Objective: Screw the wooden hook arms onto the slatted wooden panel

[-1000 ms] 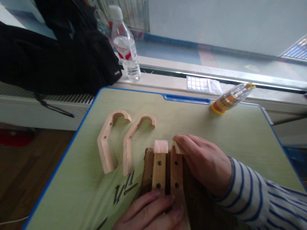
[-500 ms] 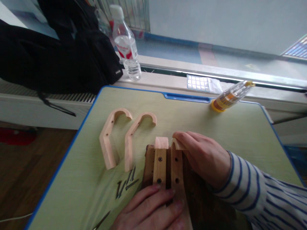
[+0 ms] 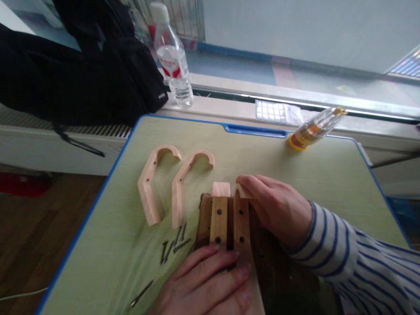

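Note:
My right hand is closed around the curled end of a pale wooden hook whose shaft shows two screw holes. It lies over a dark brown wooden piece. Across that hook's lower shaft, and the wooden hook fastened beside it with two screws, curl the fingers of my left hand, pressing it down. The lower ends of both are hidden or out of frame. To the left lie two loose wooden hooks and several dark screws.
Another screw lies near the table's front left. A tilted bottle with yellow liquid stands at the back right. On the sill are a water bottle, a black bag and a gridded sheet.
The view has shifted slightly, bringing the table items a little higher in the picture. Both hands keep their places on the wooden hooks.

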Available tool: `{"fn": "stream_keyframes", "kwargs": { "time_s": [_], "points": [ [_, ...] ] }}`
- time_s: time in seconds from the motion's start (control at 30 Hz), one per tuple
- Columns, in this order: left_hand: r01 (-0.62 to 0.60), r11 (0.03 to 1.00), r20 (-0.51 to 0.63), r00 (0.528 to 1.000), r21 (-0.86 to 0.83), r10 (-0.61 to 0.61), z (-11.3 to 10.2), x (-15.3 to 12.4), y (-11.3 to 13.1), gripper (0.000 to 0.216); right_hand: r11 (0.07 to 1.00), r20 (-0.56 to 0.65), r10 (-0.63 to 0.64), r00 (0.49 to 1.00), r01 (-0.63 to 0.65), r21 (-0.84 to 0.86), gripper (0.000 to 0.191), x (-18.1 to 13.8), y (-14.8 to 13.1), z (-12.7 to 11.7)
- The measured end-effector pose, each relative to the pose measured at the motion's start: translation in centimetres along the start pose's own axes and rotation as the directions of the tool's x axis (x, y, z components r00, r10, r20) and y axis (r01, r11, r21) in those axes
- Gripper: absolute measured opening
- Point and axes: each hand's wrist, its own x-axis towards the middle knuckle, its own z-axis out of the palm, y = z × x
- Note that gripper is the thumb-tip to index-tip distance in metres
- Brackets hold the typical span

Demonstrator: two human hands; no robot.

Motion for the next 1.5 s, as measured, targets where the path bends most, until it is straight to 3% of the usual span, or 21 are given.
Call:
{"fn": "stream_keyframes", "kwargs": {
  "time_s": [0.2, 0.37, 0.47, 0.7, 0.87, 1.0, 1.5],
  "points": [
    [0.105, 0.989, -0.009, 0.994, -0.106, -0.107, 0.5, -1.2, 0.4, 0.036, 1.0, 0.02, 0.014, 1.0, -0.014, -0.022, 0.019, -0.1, 0.1, 0.1],
    [0.291, 0.945, -0.079, 0.949, -0.149, -0.305, 0.8, -2.0, 1.2, 0.052, 0.999, 0.04, 0.029, 0.999, -0.028, -0.027, 0.025, 0.0, 0.0, -0.1],
    [0.335, 0.932, -0.074, 0.935, -0.141, -0.347, 0.9, -2.0, 1.4, 0.052, 0.999, 0.052, 0.036, 0.998, -0.035, -0.02, 0.025, -0.1, 0.0, -0.1],
    [0.259, 0.958, -0.078, 0.96, -0.126, -0.269, 0.9, -1.6, 1.2, 0.05, 0.999, 0.03, 0.021, 0.999, -0.02, -0.025, 0.025, -0.2, 0.2, 0.1],
    [0.308, 0.945, -0.06, 0.947, -0.114, -0.316, 0.6, -1.3, 1.5, 0.05, 1.0, 0.007, 0.012, 1.0, -0.012, -0.02, 0.024, -0.2, 0.1, 0.1],
    [0.236, 0.967, -0.06, 0.968, -0.097, -0.242, 0.6, -1.4, 1.5, 0.05, 1.0, -0.001, 0.008, 1.0, -0.008, -0.023, 0.026, -0.1, 0.2, 0.2],
    [0.187, 0.976, -0.062, 0.979, -0.109, -0.194, 0.5, -0.8, 1.4, 0.046, 0.998, -0.074, -0.054, 0.996, 0.055, 0.005, 0.038, 0.0, 0.4, 0.1]
  ]
}}
